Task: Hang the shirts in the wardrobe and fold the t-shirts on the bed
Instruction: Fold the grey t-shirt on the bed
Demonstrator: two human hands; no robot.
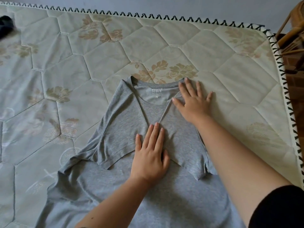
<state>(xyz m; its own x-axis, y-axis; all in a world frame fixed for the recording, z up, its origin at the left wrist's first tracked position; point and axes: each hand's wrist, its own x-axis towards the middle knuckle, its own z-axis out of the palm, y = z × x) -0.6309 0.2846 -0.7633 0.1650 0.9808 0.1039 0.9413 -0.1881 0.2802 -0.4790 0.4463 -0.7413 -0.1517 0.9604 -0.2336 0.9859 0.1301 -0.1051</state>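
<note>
A grey t-shirt (120, 122) lies flat on the bed (181, 51), collar away from me, with both sleeves folded inward across the chest. My left hand (150, 153) presses flat on the middle of the shirt where the two folded sleeves meet, fingers straight. My right hand (192, 101) lies flat on the right shoulder of the shirt next to the collar, fingers spread, partly on the mattress. Neither hand grips the cloth.
The quilted floral mattress has a black-stitched edge (164, 17) along the far side and the right side. A dark garment (5, 24) lies at the far left. A wooden rattan piece of furniture (292, 35) stands past the right edge.
</note>
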